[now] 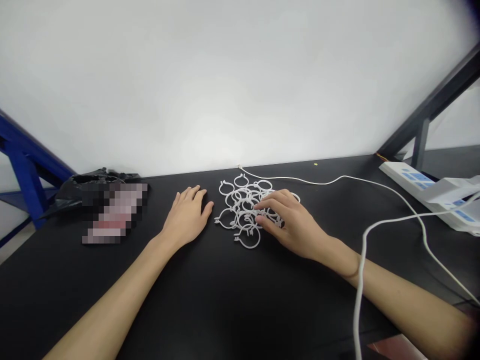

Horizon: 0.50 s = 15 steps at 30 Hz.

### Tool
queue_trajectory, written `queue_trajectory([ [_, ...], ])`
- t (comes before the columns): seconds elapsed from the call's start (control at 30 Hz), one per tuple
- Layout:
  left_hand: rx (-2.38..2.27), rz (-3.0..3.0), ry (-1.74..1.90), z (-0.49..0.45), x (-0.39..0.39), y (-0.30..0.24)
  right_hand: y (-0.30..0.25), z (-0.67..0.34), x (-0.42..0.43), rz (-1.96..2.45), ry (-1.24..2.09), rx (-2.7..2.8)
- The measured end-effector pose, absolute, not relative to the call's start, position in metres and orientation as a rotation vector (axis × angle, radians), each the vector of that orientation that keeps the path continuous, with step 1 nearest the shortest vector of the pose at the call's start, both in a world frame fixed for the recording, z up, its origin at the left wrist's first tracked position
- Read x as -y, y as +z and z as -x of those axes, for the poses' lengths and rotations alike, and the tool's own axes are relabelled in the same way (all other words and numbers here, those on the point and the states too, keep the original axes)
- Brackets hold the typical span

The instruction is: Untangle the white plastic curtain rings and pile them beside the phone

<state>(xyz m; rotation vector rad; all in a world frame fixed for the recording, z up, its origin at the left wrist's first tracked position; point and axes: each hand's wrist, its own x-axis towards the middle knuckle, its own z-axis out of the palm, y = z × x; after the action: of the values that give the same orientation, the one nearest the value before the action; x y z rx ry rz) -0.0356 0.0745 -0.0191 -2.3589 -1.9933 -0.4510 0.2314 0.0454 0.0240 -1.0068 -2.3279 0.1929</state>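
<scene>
A pile of white rings with small clip-like ends (227, 218) lies on the black table (210, 300). The rings overlap each other, and several are partly covered by my right hand (290, 220). That hand reaches over the right side of the pile, thumb and forefinger curved with a gap between them, the fingertips at the rings. I cannot see a ring lifted in it. To the left of the pile, my left hand (187, 215) rests flat on the table, fingers stretched out and thumb apart, touching no ring.
At the left lie a black plastic bag (71, 192) and a blurred-out flat object (116, 212). A white power strip (412, 180) with plugs stands at the right. One white cable (363, 280) passes across my right forearm. A white wall (210, 90) rises behind the table.
</scene>
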Motion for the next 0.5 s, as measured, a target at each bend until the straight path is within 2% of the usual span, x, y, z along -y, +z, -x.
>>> queue_trajectory([
  [0.5, 2.003, 2.324, -0.34, 0.0334, -0.0743, -0.0179, 0.0241, -0.2303, -0.0402, 0.785, 0.116, 2.654],
])
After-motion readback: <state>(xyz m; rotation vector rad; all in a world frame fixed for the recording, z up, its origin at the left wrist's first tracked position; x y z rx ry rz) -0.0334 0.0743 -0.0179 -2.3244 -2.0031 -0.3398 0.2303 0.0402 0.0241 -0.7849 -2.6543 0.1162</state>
